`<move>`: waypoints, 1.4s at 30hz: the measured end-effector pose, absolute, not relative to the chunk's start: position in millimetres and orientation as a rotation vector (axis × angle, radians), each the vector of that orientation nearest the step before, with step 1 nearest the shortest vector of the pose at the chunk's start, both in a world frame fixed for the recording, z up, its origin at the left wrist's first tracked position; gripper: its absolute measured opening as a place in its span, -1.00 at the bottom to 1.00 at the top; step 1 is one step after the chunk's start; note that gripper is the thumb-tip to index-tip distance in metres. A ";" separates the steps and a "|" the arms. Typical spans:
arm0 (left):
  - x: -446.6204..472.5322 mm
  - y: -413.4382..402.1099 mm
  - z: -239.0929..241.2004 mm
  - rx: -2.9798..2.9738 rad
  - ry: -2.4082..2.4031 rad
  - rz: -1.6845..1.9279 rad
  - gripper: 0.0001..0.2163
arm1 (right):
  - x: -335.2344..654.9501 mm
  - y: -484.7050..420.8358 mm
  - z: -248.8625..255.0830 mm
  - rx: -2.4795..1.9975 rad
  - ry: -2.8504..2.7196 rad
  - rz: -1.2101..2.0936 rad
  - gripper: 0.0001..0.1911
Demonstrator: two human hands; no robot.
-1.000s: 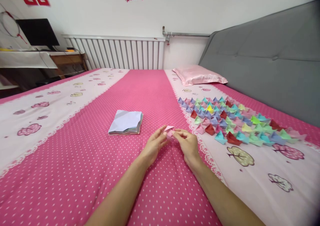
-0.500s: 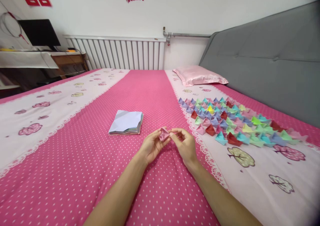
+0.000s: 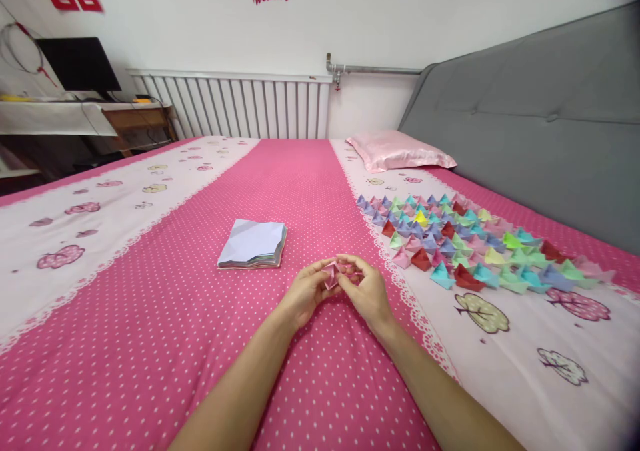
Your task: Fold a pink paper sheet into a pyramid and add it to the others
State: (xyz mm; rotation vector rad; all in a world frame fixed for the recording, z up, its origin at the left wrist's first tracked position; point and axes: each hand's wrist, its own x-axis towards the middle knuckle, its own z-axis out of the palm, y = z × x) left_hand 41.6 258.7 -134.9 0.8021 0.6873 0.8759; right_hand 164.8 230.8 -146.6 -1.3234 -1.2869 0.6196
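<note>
Both of my hands meet just above the pink dotted bedspread (image 3: 150,344), pinching a small folded pink paper piece (image 3: 334,273) between their fingertips. My left hand (image 3: 305,292) grips its left side with curled fingers. My right hand (image 3: 367,291) closes on its right side, thumb and fingers pressed to the paper. The piece is partly hidden by my fingers. A stack of square coloured paper sheets (image 3: 253,243) lies on the bed a little to the left of my hands.
Several rows of small folded paper boats (image 3: 460,244) in many colours cover the white strip of the bedspread to the right. A pink pillow (image 3: 397,150) lies by the grey headboard (image 3: 540,124). A white radiator (image 3: 235,104) and a desk with a monitor (image 3: 80,64) stand beyond the bed.
My hands have drawn closer together around the pink paper piece, and the piece has been turned and folded further between my fingertips. Nothing else has moved.
</note>
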 end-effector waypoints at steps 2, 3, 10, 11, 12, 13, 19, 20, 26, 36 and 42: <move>41.7 258.1 -135.3 0.821 0.679 0.867 -0.79 | 164.9 231.0 -146.8 -1.364 -1.304 0.570 -0.67; 41.8 257.8 -135.4 0.827 0.675 0.864 -0.80 | 165.0 231.0 -147.0 -1.386 -1.312 0.537 -0.68; 43.1 256.5 -137.0 0.953 0.668 0.842 -0.76 | 164.5 230.4 -148.3 -1.424 -1.371 0.473 -0.67; 43.2 256.4 -137.1 0.970 0.684 0.850 -0.75 | 164.1 230.2 -148.3 -1.416 -1.379 0.476 -0.66; 43.3 256.3 -137.0 0.984 0.701 0.858 -0.73 | 163.6 229.8 -148.2 -1.406 -1.388 0.476 -0.66; 43.4 256.2 -137.0 0.996 0.713 0.862 -0.71 | 163.2 229.5 -148.0 -1.397 -1.397 0.474 -0.65; 43.9 257.2 -138.2 1.064 0.735 0.863 -0.72 | 161.1 226.8 -146.5 -1.373 -1.467 0.490 -0.59; 44.0 257.3 -138.5 1.065 0.748 0.870 -0.73 | 161.2 226.4 -146.3 -1.374 -1.478 0.476 -0.59; 45.3 253.2 -135.1 1.068 0.759 0.855 -0.75 | 163.0 223.6 -145.6 -1.473 -1.579 0.292 -0.64; 48.0 249.5 -131.1 1.003 0.743 0.812 -0.74 | 161.2 221.0 -139.6 -1.713 -1.678 0.115 -0.63; 46.6 250.7 -133.6 1.010 0.743 0.810 -0.70 | 161.3 220.0 -138.2 -1.718 -1.671 0.141 -0.61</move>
